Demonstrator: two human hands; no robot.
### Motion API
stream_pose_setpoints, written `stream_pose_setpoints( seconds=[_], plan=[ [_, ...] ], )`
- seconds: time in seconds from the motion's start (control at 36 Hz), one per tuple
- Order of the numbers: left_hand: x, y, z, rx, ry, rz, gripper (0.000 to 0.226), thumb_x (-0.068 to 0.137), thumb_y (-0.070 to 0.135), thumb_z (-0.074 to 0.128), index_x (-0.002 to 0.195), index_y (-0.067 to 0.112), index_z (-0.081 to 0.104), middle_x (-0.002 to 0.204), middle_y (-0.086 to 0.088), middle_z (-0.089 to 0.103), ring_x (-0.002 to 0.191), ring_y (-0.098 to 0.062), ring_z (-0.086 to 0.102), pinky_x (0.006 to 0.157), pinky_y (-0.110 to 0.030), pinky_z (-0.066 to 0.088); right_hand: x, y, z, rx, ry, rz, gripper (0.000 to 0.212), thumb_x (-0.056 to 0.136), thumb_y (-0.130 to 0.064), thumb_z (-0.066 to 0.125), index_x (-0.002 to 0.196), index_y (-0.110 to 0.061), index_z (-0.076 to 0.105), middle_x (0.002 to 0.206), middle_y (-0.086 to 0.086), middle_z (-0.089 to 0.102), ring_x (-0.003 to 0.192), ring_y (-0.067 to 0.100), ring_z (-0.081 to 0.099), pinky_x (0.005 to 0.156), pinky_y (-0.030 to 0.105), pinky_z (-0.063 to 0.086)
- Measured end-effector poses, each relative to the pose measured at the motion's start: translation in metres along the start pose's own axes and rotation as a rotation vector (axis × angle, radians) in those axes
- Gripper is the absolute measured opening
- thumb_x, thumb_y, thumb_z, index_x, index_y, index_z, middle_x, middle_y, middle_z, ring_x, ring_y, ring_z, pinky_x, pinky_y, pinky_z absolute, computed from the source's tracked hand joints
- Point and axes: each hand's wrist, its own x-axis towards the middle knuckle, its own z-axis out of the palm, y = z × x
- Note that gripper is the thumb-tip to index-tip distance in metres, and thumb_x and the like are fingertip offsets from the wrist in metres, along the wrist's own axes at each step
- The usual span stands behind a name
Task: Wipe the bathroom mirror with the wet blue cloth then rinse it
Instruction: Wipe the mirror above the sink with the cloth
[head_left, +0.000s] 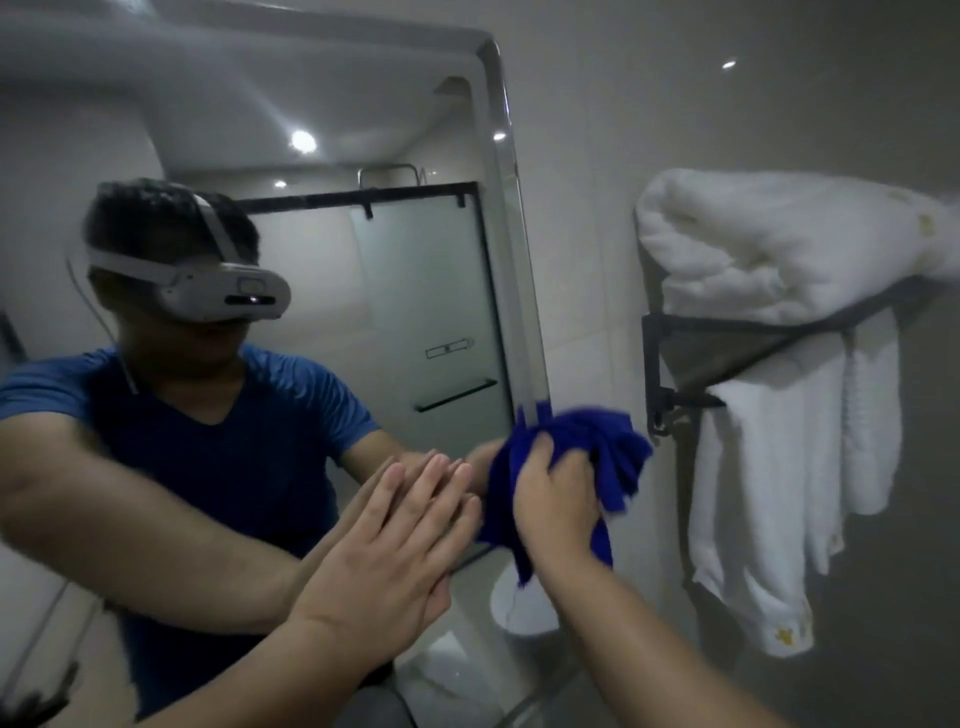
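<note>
Cloth (615, 441) first — blue, bunched into a loose wad, it sits against the right edge of the mirror (363, 93), low down near its bottom corner. Part of it covers the bevelled rim of the glass and part spills past onto the side of the tiled wall (587, 260), with folds hanging down below my grip. My right hand (558, 501) holds it: the fingers (571, 467) are curled into the fabric, gripping the wad, knuckles toward me.

My left hand (395, 545) is just beside the cloth on the left; I cannot tell whether the little finger touches it. Its fingers (441, 483) are straight and close together, palm toward the glass, and the tips meet their own reflection — flat on the mirror.

In the glass I see myself in a blue T-shirt (223, 467) with a grey headset (228, 291) on, and behind that a frosted shower door (426, 312) in a black frame.

On the wall to the right of the mirror, near the cloth but not touching it, is a dark metal towel rack (727, 353). A folded white towel (779, 244) lies on its shelf, and more hanging towels (769, 493) drop from the bar beneath, reaching well below my hands. Below the mirror's lower edge, beside my right wrist, is a round white object (524, 608); I cannot tell what it is.
</note>
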Motion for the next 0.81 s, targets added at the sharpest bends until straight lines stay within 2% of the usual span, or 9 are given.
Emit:
stream_pose_setpoints(
  seconds=[0.08, 0.19, 0.28, 0.36, 0.42, 0.47, 0.56, 0.67, 0.81],
  plan=[
    [-0.001, 0.0, 0.002, 0.016, 0.003, 0.0, 0.08, 0.093, 0.046, 0.06, 0.162, 0.008, 0.044, 0.176, -0.023, 0.021, 0.163, -0.047, 0.02, 0.132, -0.065, 0.002, 0.027, -0.076, -0.015, 0.009, -0.054, -0.179, 0.048, 0.107, -0.049, 0.046, 0.129, -0.01, 0.059, 0.138, 0.022, 0.067, 0.129, 0.044, 0.06, 0.11, 0.046, 0.044],
    [-0.002, 0.0, 0.002, 0.027, 0.009, -0.002, 0.081, 0.094, 0.044, 0.059, 0.164, 0.008, 0.04, 0.177, -0.024, 0.016, 0.164, -0.047, 0.015, 0.133, -0.065, 0.003, 0.056, -0.144, -0.033, 0.025, -0.077, -0.395, 0.034, 0.11, -0.047, 0.046, 0.132, -0.022, 0.053, 0.138, 0.013, 0.062, 0.13, 0.038, 0.058, 0.107, 0.042, 0.04],
    [-0.002, 0.001, 0.002, 0.047, 0.03, -0.005, 0.08, 0.094, 0.043, 0.058, 0.163, 0.008, 0.041, 0.176, -0.023, 0.019, 0.163, -0.046, 0.018, 0.133, -0.065, 0.004, 0.062, -0.139, -0.03, -0.012, 0.0, -0.556, 0.035, 0.109, -0.048, 0.045, 0.125, -0.018, 0.054, 0.117, 0.003, 0.064, 0.111, 0.029, 0.064, 0.099, 0.04, 0.049],
    [-0.002, 0.001, 0.003, 0.063, 0.048, 0.006, 0.08, 0.094, 0.044, 0.06, 0.163, 0.008, 0.043, 0.176, -0.024, 0.021, 0.163, -0.047, 0.02, 0.133, -0.065, 0.001, 0.053, -0.089, -0.021, -0.095, 0.089, -0.605, 0.034, 0.11, -0.043, 0.047, 0.113, -0.011, 0.06, 0.104, 0.009, 0.071, 0.093, 0.03, 0.069, 0.085, 0.04, 0.054],
    [-0.003, 0.001, 0.005, 0.059, 0.06, 0.013, 0.08, 0.094, 0.046, 0.061, 0.162, 0.008, 0.044, 0.176, -0.024, 0.022, 0.163, -0.047, 0.021, 0.133, -0.065, 0.004, 0.038, -0.037, -0.014, -0.129, 0.076, -0.52, 0.036, 0.11, -0.041, 0.047, 0.106, -0.008, 0.062, 0.097, 0.013, 0.072, 0.088, 0.033, 0.068, 0.079, 0.037, 0.049],
    [-0.003, 0.001, 0.007, 0.055, 0.071, 0.009, 0.081, 0.094, 0.046, 0.061, 0.162, 0.008, 0.043, 0.176, -0.023, 0.022, 0.163, -0.047, 0.02, 0.132, -0.065, 0.005, 0.016, 0.015, -0.009, -0.121, 0.004, -0.383, 0.043, 0.109, -0.045, 0.042, 0.098, -0.008, 0.063, 0.091, 0.01, 0.07, 0.086, 0.032, 0.068, 0.08, 0.04, 0.052],
    [-0.003, 0.002, 0.009, 0.068, 0.092, -0.003, 0.078, 0.094, 0.043, 0.06, 0.162, 0.008, 0.044, 0.175, -0.023, 0.025, 0.162, -0.047, 0.023, 0.132, -0.066, 0.007, -0.017, 0.094, 0.0, -0.093, -0.087, -0.038, 0.04, 0.111, -0.037, 0.045, 0.093, -0.007, 0.063, 0.088, 0.008, 0.066, 0.095, 0.035, 0.067, 0.082, 0.035, 0.045],
    [-0.004, 0.003, 0.012, 0.088, 0.114, 0.001, 0.074, 0.097, 0.042, 0.057, 0.161, 0.009, 0.046, 0.174, -0.022, 0.027, 0.161, -0.047, 0.025, 0.129, -0.068, 0.018, -0.061, 0.181, 0.009, -0.083, -0.123, 0.354, 0.061, 0.11, -0.049, 0.036, 0.115, 0.003, 0.067, 0.116, 0.022, 0.07, 0.112, 0.041, 0.066, 0.107, 0.051, 0.051],
    [-0.007, 0.003, 0.015, 0.068, 0.107, 0.01, 0.073, 0.098, 0.042, 0.055, 0.163, 0.01, 0.042, 0.176, -0.022, 0.023, 0.163, -0.047, 0.02, 0.129, -0.068, 0.015, -0.085, 0.229, 0.008, -0.007, -0.21, 0.753, 0.053, 0.115, -0.029, 0.038, 0.147, 0.01, 0.053, 0.143, 0.034, 0.057, 0.129, 0.05, 0.056, 0.112, 0.053, 0.043]
  ],
)
